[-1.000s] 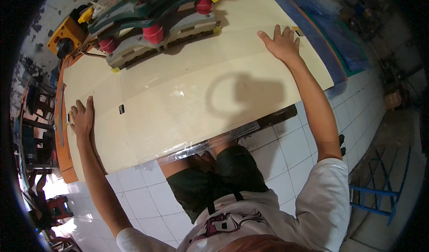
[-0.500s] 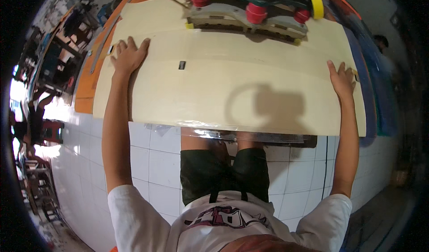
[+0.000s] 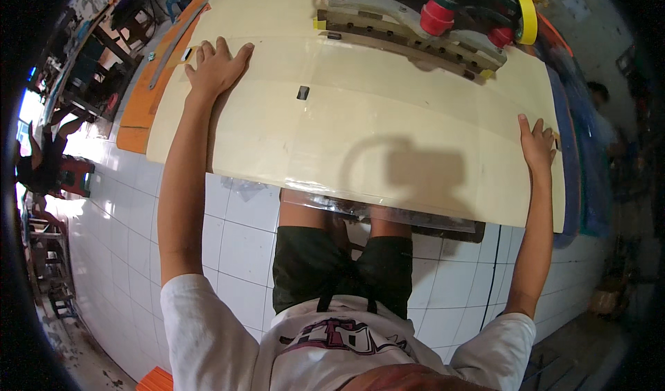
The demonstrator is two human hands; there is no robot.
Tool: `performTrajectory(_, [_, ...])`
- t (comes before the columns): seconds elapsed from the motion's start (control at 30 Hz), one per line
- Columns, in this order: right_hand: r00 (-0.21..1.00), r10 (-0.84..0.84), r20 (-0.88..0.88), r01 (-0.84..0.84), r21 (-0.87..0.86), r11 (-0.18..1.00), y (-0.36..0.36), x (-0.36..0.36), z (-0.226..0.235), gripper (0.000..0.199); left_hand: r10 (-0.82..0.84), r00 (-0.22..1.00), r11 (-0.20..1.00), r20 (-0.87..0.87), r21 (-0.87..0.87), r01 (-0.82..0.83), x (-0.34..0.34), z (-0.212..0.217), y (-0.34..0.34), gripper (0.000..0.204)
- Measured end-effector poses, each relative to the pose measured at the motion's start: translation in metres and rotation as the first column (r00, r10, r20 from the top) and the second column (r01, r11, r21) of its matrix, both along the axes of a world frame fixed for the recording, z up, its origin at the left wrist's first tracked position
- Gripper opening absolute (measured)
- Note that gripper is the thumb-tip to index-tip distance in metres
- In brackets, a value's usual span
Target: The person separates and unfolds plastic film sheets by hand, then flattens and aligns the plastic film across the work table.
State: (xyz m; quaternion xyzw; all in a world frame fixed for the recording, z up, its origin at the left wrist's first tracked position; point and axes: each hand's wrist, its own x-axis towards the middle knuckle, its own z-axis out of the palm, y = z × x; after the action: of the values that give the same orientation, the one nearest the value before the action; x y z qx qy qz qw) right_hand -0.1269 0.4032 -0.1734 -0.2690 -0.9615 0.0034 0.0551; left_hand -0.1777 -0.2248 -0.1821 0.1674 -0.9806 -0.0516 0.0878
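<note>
White square tiles [image 3: 239,249] are showing; I'm resting left hand [image 3: 213,74] and right hand [image 3: 538,148] splayed, empty, flat cream sheeting [image 3: 388,110] lying beneath fingers [image 3: 222,47].

White square tiles pave the floor [image 3: 239,249] around the orange desk [image 3: 131,131], and a thin dark line [image 3: 494,273] crosses them on the desk's near side. Left of the desk are a red stool [image 3: 75,176] and dark-legged furniture [image 3: 107,55]; farther left, a bright opening [image 3: 28,110] throws glare onto the tiles. Beyond the desk's far right corner rises a dim grey wall [image 3: 585,13]; right of the desk, the room is shadowy.
</note>
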Motion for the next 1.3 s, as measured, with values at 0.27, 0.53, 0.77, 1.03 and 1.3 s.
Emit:
performTrajectory(0.27, [1.000,0.000,-0.011,0.000,-0.002,1.000,-0.0011,0.0012,-0.0005,0.098,0.004,1.000,1.000,0.004,0.002,-0.004,-0.0043,-0.0040,-0.0046,0.094])
performTrajectory(0.53, [1.000,-0.005,-0.010,0.005,-0.003,1.000,0.0002,0.0028,0.0003,0.099,0.022,0.999,1.000,0.040,-0.009,-0.021,-0.0067,0.0001,-0.0007,0.093])
performTrajectory(0.77, [1.000,0.002,-0.021,-0.002,0.000,1.000,-0.0033,0.0017,-0.0020,0.100,0.060,0.996,0.997,0.071,-0.047,-0.056,-0.0065,0.0004,-0.0020,0.092])
performTrajectory(1.03, [0.999,0.010,-0.033,-0.010,-0.006,1.000,-0.0044,0.0026,0.0010,0.100,0.050,0.997,0.999,0.060,-0.024,-0.049,-0.0058,0.0019,0.0007,0.094])
performTrajectory(1.3, [0.999,0.015,-0.034,-0.016,-0.020,1.000,-0.0047,0.0026,0.0019,0.100,0.052,0.996,0.999,0.074,-0.012,-0.052,-0.0073,0.0009,0.0004,0.095])
